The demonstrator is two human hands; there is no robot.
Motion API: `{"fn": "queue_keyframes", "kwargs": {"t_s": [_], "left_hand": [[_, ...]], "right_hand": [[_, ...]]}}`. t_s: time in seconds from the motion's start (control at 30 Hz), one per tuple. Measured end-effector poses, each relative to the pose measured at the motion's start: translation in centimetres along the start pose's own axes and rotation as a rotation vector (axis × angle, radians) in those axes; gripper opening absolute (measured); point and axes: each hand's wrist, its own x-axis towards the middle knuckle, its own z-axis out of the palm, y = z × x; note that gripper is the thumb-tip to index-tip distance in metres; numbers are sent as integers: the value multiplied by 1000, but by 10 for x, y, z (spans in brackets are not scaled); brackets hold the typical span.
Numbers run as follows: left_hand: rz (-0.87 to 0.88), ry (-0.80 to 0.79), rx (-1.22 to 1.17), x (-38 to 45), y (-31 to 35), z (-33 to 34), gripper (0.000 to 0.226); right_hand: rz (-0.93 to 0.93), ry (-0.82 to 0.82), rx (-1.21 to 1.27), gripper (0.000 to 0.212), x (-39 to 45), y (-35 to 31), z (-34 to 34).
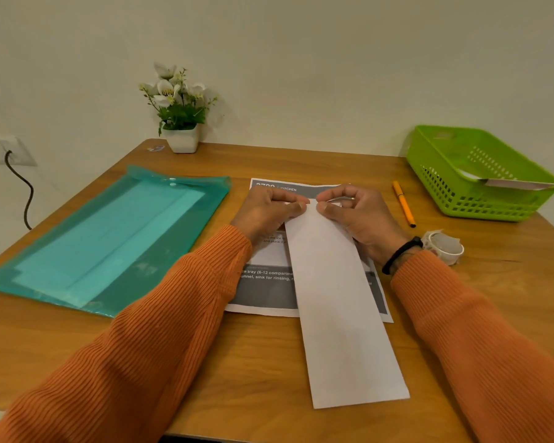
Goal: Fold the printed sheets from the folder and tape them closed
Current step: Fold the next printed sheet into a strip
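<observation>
White folded sheet (339,302), far end pinched between left hand (269,212) and right hand (355,215).

Two bare hands, orange ribbed sleeves

Both sleeves (147,318) are orange rib-knit, reaching to the wrists behind the left hand (266,211) and right hand (355,212); a black band (398,253) circles the right wrist.

Both hands' fingers (296,206) at the far end of a folded white strip (339,302) atop a printed sheet (263,292)
</observation>
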Motion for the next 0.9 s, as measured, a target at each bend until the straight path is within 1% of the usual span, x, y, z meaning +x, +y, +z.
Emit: {"fn": "queue_keyframes", "kwargs": {"t_s": [0.2,0.3,0.37,0.4,0.47,0.5,0.53,0.57,0.6,0.63,0.67,0.73,0.77,0.83,0.9], "left_hand": [[0,-36,-2,2,2,-1,21],[-35,-73,-34,0,6,-4,26],[-39,-60,-5,-1,8,-4,28],[19,-27,96,0,6,-4,26],[257,63,450,2,0,-3,19],[375,84,614,2,-3,-1,16],[459,100,728,1,-5,2,14],[507,110,771,1,-5,4,14],[529,116,758,1,-5,7,14],[526,121,695,0,-4,7,16],[493,124,591,-1,-2,9,24],[378,135,372,-5,4,11,42],[330,148,302,-7,7,11,50],[224,146,176,-10,12,11,62],[112,124,37,-9,16,6,72]], "right_hand": [[66,26,29,34,7,-2,-5],[83,26,44,45,11,0,-7],[83,37,47,46,12,1,-7],[79,55,42,44,12,1,-7],[71,93,61,40,10,0,-7],[71,110,86,38,9,-1,-7],[74,122,112,36,8,-2,-7],[77,130,135,33,7,-4,-7],[75,131,159,30,6,-5,-7],[70,119,169,28,4,-8,-6],[62,93,158,32,2,-10,-5],[26,2,144,48,-1,-15,-2],[16,-35,156,54,-3,-17,-1],[5,-74,144,60,-5,-19,1],[-45,-95,46,59,-5,-17,3]]}}
